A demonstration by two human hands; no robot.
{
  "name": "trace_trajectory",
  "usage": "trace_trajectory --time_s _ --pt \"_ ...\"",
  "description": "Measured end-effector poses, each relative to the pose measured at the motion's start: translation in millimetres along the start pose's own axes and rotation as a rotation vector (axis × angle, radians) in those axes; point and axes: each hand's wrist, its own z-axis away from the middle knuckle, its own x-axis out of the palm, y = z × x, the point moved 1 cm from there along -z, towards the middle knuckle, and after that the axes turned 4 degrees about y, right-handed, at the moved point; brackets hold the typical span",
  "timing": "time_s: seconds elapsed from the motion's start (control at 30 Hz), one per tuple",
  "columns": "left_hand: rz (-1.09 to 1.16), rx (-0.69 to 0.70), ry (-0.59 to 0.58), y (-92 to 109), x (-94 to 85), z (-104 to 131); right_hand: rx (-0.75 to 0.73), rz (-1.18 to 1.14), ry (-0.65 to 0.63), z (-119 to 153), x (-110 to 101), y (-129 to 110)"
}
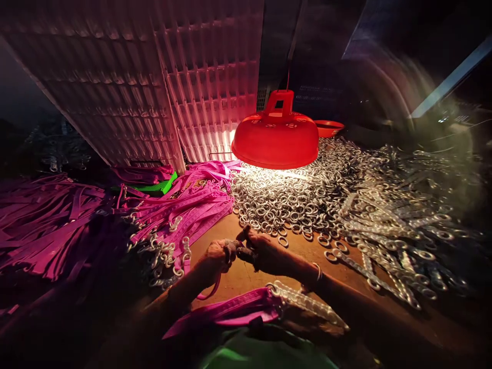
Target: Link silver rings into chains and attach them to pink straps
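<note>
Here, a lamp (274,139) lights the tabletop (246,278); left fingers (229,248) grip strap (214,290), right fingers (248,253) unclear.

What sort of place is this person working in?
Probably a small workshop: a red hanging lamp lights a big heap of metal rings on a tabletop, with piles of pink straps beside it.

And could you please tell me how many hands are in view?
2: the left hand and right hand, close together over the table, near the rings.
</note>
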Motion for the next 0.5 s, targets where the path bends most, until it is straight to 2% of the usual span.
trace_trajectory --time_s 0.07,0.13,0.27,0.37,0.43,0.5 --pt "-0.062 -0.098 -0.03 13 2.0 12 -0.011 0.019 -0.093 20 1 -15" --pt "-0.148 -0.169 -0.073 20 5.6 25 -0.036 0.129 -0.109 47 5 -30" --pt "-0.192 -0.206 -0.197 9 14.4 48 -0.083 0.479 0.028 97 16 -55" --pt "-0.103 -0.188 -0.251 -10 19.0 63 0.047 0.52 -0.048 110 27 -65" --pt "-0.094 -0.206 -0.319 -19 20.7 72 0.144 0.463 -0.107 111 33 -69" --pt "-0.117 -0.216 -0.389 -25 21.5 80 0.169 0.39 -0.123 110 38 -71"
